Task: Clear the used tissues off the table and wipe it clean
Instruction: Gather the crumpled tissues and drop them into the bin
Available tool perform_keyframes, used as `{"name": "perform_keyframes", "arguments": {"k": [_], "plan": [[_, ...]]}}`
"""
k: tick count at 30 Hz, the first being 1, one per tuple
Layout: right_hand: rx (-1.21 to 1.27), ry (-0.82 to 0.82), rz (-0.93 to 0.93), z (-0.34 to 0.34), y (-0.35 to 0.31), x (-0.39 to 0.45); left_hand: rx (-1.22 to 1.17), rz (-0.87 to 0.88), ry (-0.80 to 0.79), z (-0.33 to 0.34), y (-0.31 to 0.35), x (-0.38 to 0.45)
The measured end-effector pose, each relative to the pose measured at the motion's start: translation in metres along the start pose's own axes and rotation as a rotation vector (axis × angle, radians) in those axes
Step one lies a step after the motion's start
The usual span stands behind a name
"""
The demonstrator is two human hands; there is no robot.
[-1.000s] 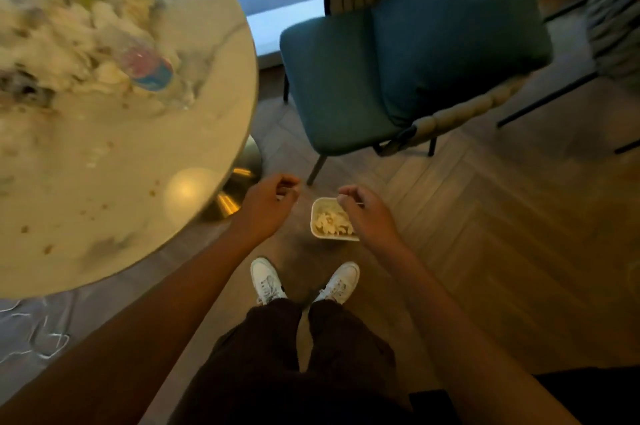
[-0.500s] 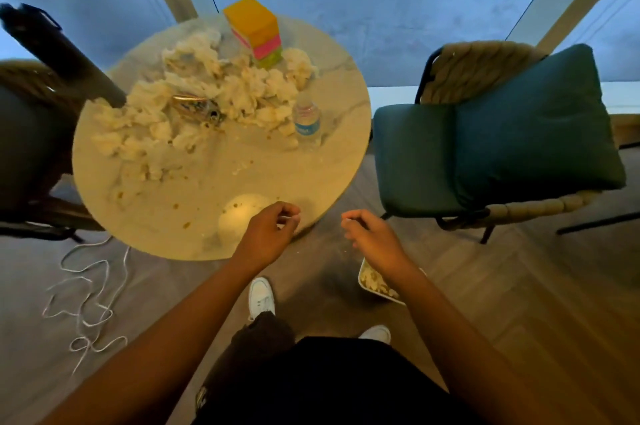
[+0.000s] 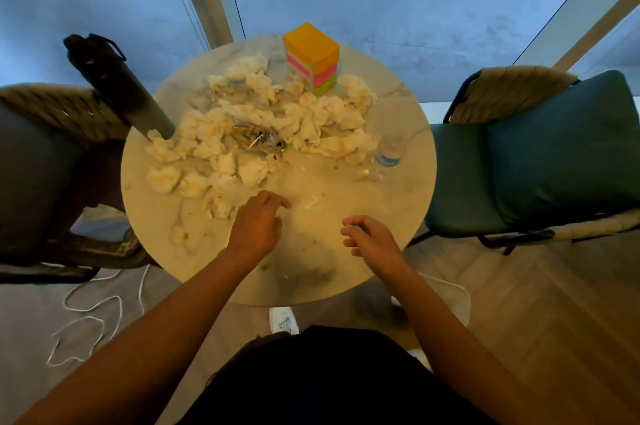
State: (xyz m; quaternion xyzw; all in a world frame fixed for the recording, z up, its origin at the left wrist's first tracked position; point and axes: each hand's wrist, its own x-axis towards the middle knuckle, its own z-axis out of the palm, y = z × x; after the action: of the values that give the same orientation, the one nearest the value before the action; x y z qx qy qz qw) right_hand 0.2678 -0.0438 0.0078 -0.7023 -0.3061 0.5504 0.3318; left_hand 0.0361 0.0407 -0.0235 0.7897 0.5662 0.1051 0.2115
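Observation:
A round marble table (image 3: 398, 216) carries a wide heap of crumpled white used tissues (image 3: 263, 133) over its far and left half, with crumbs and stains on the near half. My left hand (image 3: 258, 225) hovers over the table, fingers loosely curled, just right of the nearest tissues and holding nothing. My right hand (image 3: 369, 237) is over the near right part of the table, fingers apart and empty. A white bin (image 3: 453, 300) on the floor shows partly behind my right forearm.
A stack of yellow, pink and green boxes (image 3: 311, 57) stands at the table's far edge. A small water bottle (image 3: 388, 156) lies on the right. A shiny wrapper (image 3: 258, 140) sits among the tissues. Teal chair (image 3: 519, 161) right, dark chair (image 3: 41, 164) left, white cord (image 3: 90, 317) on floor.
The view has swung up from the bin on the floor to the table. Both hands rose from over the bin and now reach over the table's near half, empty.

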Motion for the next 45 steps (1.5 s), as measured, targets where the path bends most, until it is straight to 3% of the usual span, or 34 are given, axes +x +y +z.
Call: {"name": "perform_keyframes", "arguments": {"k": [4, 7, 13, 17, 20, 23, 27, 33, 37, 45], "plan": [[0.000, 0.022, 0.006, 0.031, -0.009, 0.003, 0.320, -0.011, -0.136, -0.011, -0.024, 0.023], [0.000, 0.035, 0.012, 0.043, -0.015, 0.005, 0.431, 0.006, -0.215, -0.007, -0.029, 0.034], [0.022, 0.070, 0.013, 0.045, -0.025, 0.010, 0.407, 0.159, -0.098, 0.006, -0.042, 0.037], [0.041, 0.053, 0.029, 0.045, -0.030, 0.012, 0.116, 0.153, 0.056, -0.003, -0.047, 0.036], [0.098, 0.001, 0.050, 0.046, -0.042, 0.014, -0.322, 0.087, 0.156, -0.026, -0.027, 0.026], [0.275, -0.142, 0.156, 0.048, -0.054, 0.013, -0.631, -0.030, 0.132, -0.045, 0.007, 0.006], [0.525, -0.346, 0.246, 0.051, -0.060, 0.014, -0.793, -0.065, 0.059, -0.042, 0.040, -0.016], [0.530, -0.390, 0.075, 0.043, -0.060, 0.023, -0.531, -0.159, 0.238, -0.018, 0.053, -0.027], [0.383, -0.433, 0.019, 0.037, -0.045, 0.030, -0.437, -0.253, 0.250, -0.005, 0.049, -0.037], [0.306, -0.316, 0.008, 0.026, -0.022, 0.034, -0.396, -0.315, 0.218, -0.015, 0.028, -0.052]]}}
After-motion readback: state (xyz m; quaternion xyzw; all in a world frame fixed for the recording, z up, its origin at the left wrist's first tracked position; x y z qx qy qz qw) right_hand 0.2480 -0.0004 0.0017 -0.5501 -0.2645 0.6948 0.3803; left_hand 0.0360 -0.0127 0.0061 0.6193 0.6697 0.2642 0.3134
